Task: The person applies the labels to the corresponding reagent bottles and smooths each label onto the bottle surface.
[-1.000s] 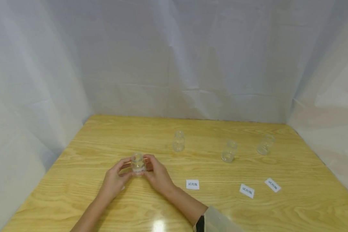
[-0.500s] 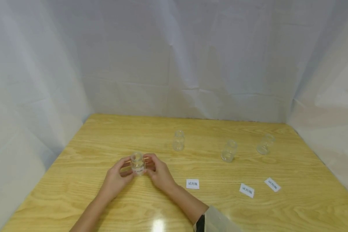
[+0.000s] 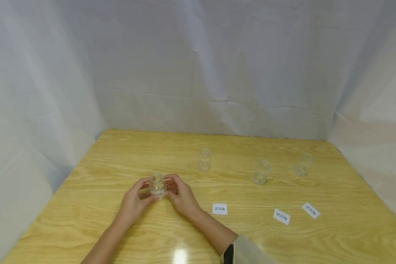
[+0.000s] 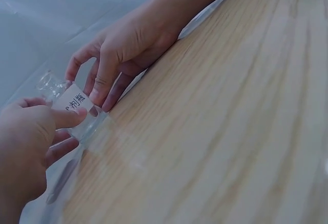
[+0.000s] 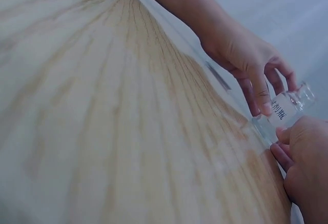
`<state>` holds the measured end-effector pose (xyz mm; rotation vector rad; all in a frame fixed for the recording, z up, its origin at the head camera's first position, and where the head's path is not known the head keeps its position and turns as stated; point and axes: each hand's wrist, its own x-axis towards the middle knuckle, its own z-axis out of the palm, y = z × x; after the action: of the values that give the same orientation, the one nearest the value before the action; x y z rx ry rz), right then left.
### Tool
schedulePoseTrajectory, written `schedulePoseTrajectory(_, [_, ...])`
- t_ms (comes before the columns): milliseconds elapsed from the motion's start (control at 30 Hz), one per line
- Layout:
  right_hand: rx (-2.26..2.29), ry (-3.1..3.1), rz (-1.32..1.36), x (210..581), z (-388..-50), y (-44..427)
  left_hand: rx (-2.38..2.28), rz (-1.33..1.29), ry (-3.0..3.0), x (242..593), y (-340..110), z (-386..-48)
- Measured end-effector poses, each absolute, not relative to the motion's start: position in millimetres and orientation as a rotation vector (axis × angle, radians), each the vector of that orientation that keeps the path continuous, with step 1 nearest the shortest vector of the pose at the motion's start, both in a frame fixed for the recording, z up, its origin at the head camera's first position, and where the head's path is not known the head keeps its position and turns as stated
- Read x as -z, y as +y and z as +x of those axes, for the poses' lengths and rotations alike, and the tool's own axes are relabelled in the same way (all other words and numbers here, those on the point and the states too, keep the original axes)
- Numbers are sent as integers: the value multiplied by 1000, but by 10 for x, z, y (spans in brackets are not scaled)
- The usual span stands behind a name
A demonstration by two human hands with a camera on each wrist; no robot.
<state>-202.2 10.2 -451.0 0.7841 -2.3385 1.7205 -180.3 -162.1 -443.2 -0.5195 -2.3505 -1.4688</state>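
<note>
Head view: both hands meet at one bottle on the table (image 3: 151, 238); order below runs left to right.
Left hand (image 3: 132, 204): fingers grasping the first bottle, thumb at the near face, other fingers along the side.
First bottle (image 3: 157, 185): between the fingertips of both hands. Contact with the table: cannot tell.
First label (image 4: 74, 101): on the bottle's near face, with the two thumbs at its ends.
Right hand (image 3: 183, 200): fingers grasping the same bottle from the opposite side, thumb in front.
Second bottle (image 3: 204, 160): standing beyond and right of the right fingers.
Second label (image 3: 219, 209): flat, right of the right fingers, closer to the person.
Third bottle (image 3: 261, 172): well right of the right fingers; third label (image 3: 281, 216) lies nearer the person.
Fourth bottle (image 3: 303, 164): farthest right of the fingers; fourth label (image 3: 311, 210) lies nearer the person.
Done: judged, one bottle has its label on; smoothing or pressing appears to be in hand.
Left: judged, three bottles, with three labels lying apart from them.
Wrist views: show the thumbs against the label and its large characters, too small to read in the head view.
Head view only: the other three bottles and the loose labels.
</note>
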Motion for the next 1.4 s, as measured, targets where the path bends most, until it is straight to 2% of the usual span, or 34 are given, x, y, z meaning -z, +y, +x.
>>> schedulePoseTrajectory(300, [-1757,-2344,779,4503,-2029,101,1482,-615,-2348,4424,-1718,-1806])
schedulePoseTrajectory(500, [-1943,-2338,761,4497,-2023,94,1525,-547,-2390,4413,-1724,-1792])
schedulePoseTrajectory(633, [-1890,-2341,782,4486,-2027,107,1538,-541,-2393,4406,-1735,-1802])
schedulePoseTrajectory(867, [-1825,-2343,802,4134,-1849,165,1512,-521,-2467,4366,-1779,-1789])
schedulePoseTrajectory(1033, [-1843,-2358,797,4166,-1866,168,1526,-486,-2507,4359,-1787,-1781])
schedulePoseTrajectory(1267, [-1969,-2381,770,4451,-2014,147,1642,-456,-2511,4366,-1778,-1782])
schedulePoseTrajectory(1400, [-1923,-2383,787,4488,-2028,145,1620,-447,-2501,4370,-1769,-1790])
